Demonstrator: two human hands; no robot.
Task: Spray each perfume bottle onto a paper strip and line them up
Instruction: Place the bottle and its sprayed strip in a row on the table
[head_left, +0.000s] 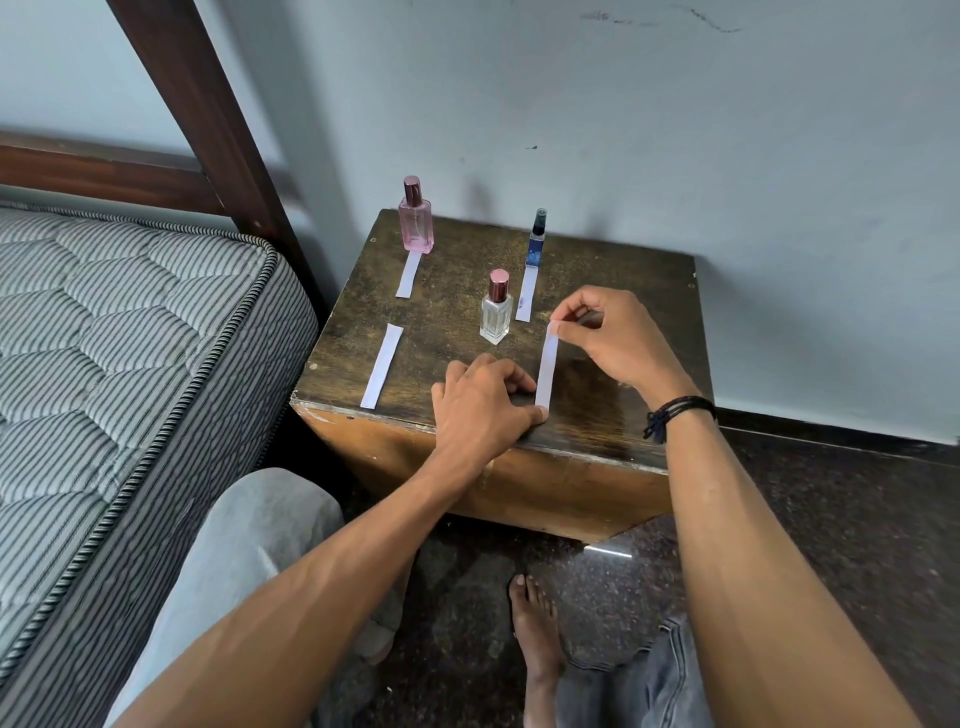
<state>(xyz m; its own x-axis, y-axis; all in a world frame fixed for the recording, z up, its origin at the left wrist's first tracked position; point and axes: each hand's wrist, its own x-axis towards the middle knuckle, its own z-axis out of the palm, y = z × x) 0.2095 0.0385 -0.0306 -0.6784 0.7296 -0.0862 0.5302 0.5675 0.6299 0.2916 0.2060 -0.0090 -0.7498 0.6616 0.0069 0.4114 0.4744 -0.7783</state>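
- On top of the little wooden table (597, 291) pushed up against the wall, there are three perfume bottles and four paper strips.
- Back left is the pink bottle (415, 223), standing upright. The back left strip (408, 275) touches its base and runs toward the person.
- Back right is the slim blue bottle (536, 241), also upright, with the back right strip (527, 293) at its base in the same way.
- The clear bottle (497, 312) with the rosy cap stands nearer the middle, just left of the back right strip. No strip touches its base.
- The front left strip (383, 366) lies on its own near the front left corner, with no hand on it.
- The front right strip (547, 366) is the one being handled. It runs front to back, just right of the clear bottle.
- The right hand (608, 338) pinches the far end between thumb and forefinger, with the other fingers loosely curled. There's a dark cord bracelet (675, 413) on that wrist.
- The left hand (480, 400) is knuckles-up at the table's front edge, fingers curled, with thumb tip and fingertips gripping the strip's near end.
- Can't tell if that strip is flat on the wood or lifted a bit.
- Off to the left are a striped mattress (130, 312) and a dark bed frame (208, 114), and below is a bare foot (535, 623) on the speckled floor.
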